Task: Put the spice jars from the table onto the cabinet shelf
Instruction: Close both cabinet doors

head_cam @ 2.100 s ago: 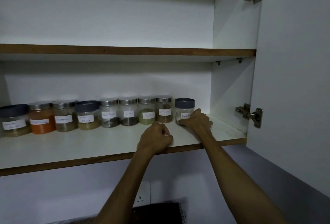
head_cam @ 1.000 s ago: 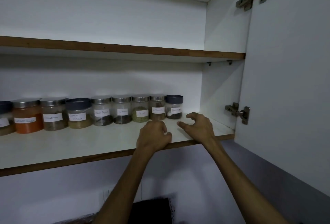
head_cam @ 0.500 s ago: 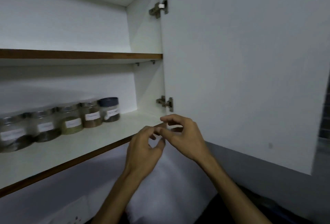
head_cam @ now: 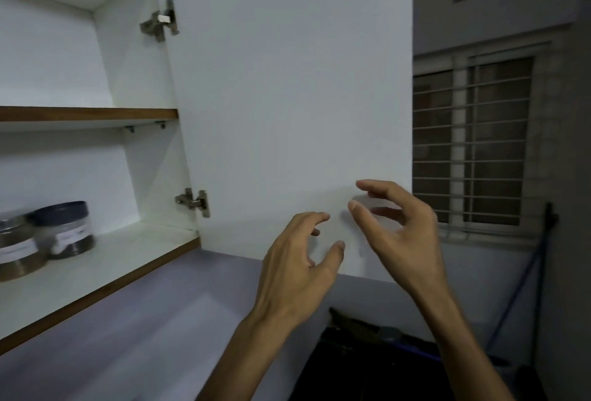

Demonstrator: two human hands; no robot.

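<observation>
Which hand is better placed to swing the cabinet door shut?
Probably the right hand: it hovers open near the cabinet door's free edge, away from the hinges. The left hand sits lower, nearer them.

Two bare forearms reach up from the lower edge of the view, side by side. The left hand [head_cam: 295,268] is raised with fingers loosely curled and thumb spread, holding nothing. The right hand [head_cam: 401,234], slightly higher, is likewise empty, its fingers apart and bent.
</observation>
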